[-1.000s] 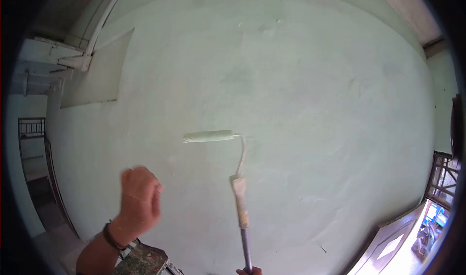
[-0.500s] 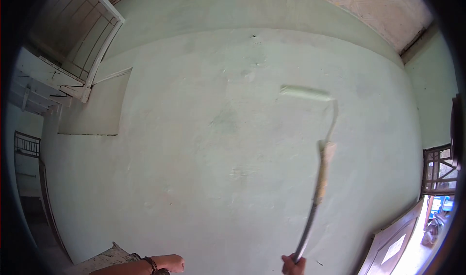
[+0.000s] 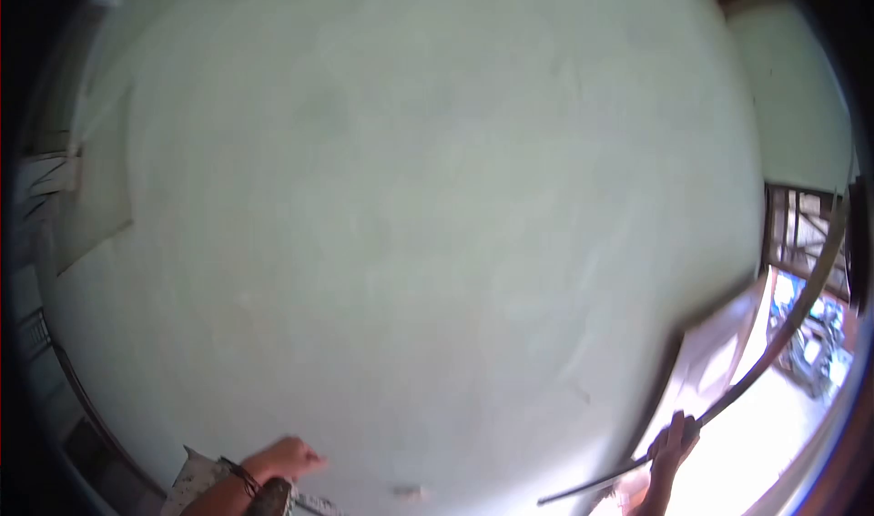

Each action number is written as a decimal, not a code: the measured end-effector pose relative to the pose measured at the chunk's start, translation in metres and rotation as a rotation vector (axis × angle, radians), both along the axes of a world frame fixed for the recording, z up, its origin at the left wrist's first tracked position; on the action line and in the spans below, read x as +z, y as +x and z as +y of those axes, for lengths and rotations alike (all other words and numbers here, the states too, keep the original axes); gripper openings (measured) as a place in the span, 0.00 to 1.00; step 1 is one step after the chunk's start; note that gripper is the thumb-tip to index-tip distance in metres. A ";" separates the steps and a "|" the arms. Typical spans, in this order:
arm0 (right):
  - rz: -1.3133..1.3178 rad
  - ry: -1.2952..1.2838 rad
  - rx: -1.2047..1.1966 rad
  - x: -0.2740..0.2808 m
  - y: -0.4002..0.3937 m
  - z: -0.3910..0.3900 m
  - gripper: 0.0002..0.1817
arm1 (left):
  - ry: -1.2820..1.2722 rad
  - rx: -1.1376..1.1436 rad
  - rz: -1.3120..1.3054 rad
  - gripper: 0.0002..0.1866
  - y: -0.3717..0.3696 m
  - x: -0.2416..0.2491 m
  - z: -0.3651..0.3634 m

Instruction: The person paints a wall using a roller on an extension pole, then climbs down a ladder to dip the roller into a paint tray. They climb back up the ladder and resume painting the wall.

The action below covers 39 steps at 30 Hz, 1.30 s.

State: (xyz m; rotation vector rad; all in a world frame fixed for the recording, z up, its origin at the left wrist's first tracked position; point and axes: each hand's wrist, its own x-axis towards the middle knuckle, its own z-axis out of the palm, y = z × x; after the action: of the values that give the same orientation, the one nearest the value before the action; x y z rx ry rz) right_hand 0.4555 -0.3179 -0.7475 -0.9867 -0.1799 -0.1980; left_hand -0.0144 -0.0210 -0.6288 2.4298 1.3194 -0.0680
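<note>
My right hand (image 3: 672, 439) is wrapped round the long pole of a paint roller (image 3: 774, 352). The pole slants from low centre-right up across the doorway to the right edge. Its roller head does not show now. At the lower left, my left hand (image 3: 289, 459) is loosely closed, with nothing visible in it and a dark bracelet at the wrist. Beside that forearm is a worn, paint-spotted board-like piece (image 3: 193, 478). A pale green wall (image 3: 410, 225) rises in front of both hands.
On the right, a door (image 3: 696, 370) stands open onto a bright outside area, with a barred window (image 3: 801, 229) above it. A recessed panel (image 3: 96, 188) is in the wall at the left. A small pale object (image 3: 410, 492) shows low on the wall.
The roller pole has swung right and tilted over, and its head has left the wall's middle and gone out of view. My view has shifted down and right. My left hand stays closed.
</note>
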 end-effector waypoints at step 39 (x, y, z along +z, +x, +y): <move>-0.649 -0.823 2.050 -0.062 -0.232 0.278 0.19 | 0.586 1.013 0.417 0.40 -0.016 -0.051 -0.181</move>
State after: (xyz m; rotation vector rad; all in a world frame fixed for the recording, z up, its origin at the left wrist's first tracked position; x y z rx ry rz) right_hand 0.2233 -0.0398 -0.8094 -1.0387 -1.8308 1.5666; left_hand -0.0305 -0.2015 -0.6801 1.8525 2.9365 0.1026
